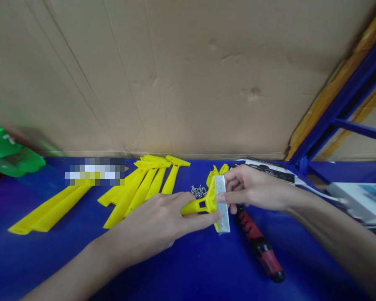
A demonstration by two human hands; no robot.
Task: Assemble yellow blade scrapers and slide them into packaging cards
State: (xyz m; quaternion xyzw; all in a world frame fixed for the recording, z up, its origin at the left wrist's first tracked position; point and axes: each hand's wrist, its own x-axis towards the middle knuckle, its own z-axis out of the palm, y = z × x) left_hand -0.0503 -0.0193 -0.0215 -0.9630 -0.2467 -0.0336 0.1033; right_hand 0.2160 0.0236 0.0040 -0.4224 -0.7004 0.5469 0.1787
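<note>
My left hand (167, 221) is wrapped round the handle of a yellow plastic scraper (210, 202), its index finger stretched along to the head. Against the wide end of that head lies a flat silver metal strip (222, 205). The thumb of my right hand (247, 190) presses the strip's face, with the other fingers curled behind it. Just beyond the scraper sits a small pile of screws (199, 191). A red and black screwdriver (260, 246) lies below my right hand, its tip hidden.
Several yellow scraper handles (147, 179) lie left of centre, and more yellow pieces (54, 205) farther left. Green plastic (15, 154) is at the left edge. A black-and-white packet (269, 169) and a white box (360, 200) are right. Cardboard (188, 83) backs the blue table (191, 267).
</note>
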